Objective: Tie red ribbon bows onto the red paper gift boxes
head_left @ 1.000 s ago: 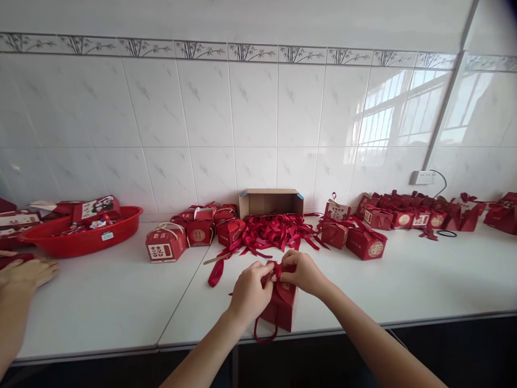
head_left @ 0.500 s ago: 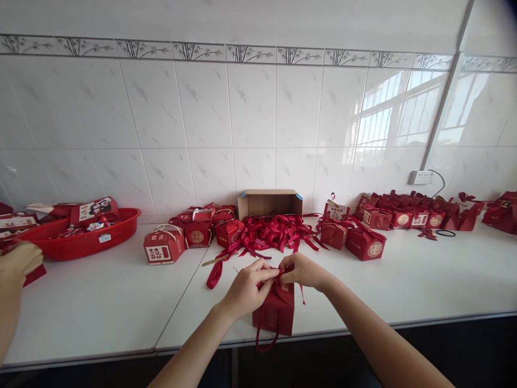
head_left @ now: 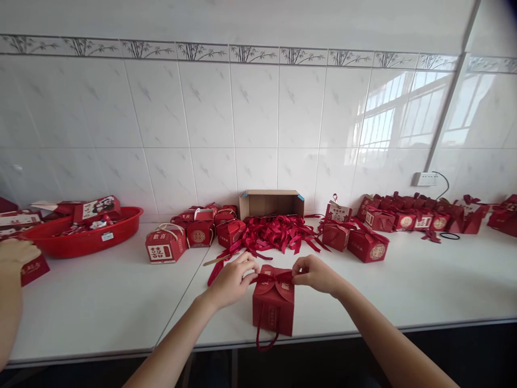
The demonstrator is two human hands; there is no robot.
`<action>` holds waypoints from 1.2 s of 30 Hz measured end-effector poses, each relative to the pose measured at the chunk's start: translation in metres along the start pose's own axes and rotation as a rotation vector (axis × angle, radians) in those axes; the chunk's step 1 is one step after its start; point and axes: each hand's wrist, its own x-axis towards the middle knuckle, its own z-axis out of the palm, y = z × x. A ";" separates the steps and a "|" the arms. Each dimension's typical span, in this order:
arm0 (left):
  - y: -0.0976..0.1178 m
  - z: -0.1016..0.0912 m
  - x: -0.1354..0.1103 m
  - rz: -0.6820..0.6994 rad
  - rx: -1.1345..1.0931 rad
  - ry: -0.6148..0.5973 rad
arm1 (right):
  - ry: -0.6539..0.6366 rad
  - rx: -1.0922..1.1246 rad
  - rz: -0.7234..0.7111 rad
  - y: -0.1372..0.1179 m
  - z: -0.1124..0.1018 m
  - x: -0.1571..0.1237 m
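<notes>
A small red gift box (head_left: 273,304) stands near the front edge of the white counter (head_left: 424,280). A dark red ribbon (head_left: 272,278) lies across its top, with a loop hanging down its front. My left hand (head_left: 233,278) pinches the ribbon's left end and my right hand (head_left: 316,273) pinches its right end. The two hands are apart, and the ribbon is stretched taut between them.
A pile of loose red ribbons (head_left: 274,234) lies before an open cardboard box (head_left: 270,203). Several finished red boxes (head_left: 404,220) line the back right, and others (head_left: 194,231) stand at centre left. A red basin (head_left: 81,237) sits far left, where another person's hand (head_left: 16,252) rests on a box.
My hands have drawn apart from the middle of the box top, pulling the ribbon ends outward. The other person's hand at far left shifted slightly.
</notes>
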 end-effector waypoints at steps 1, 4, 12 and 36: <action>-0.002 -0.002 -0.002 -0.027 -0.022 -0.016 | 0.008 -0.006 0.005 0.001 -0.001 -0.002; -0.003 -0.002 -0.004 -0.089 -0.196 -0.051 | 0.058 0.001 -0.015 0.002 0.000 -0.004; 0.011 -0.003 0.009 -0.159 -0.628 -0.193 | 0.125 0.046 -0.171 0.004 0.013 -0.006; -0.009 -0.008 0.021 -0.343 -0.876 -0.338 | 0.048 -0.072 -0.345 0.002 0.013 -0.030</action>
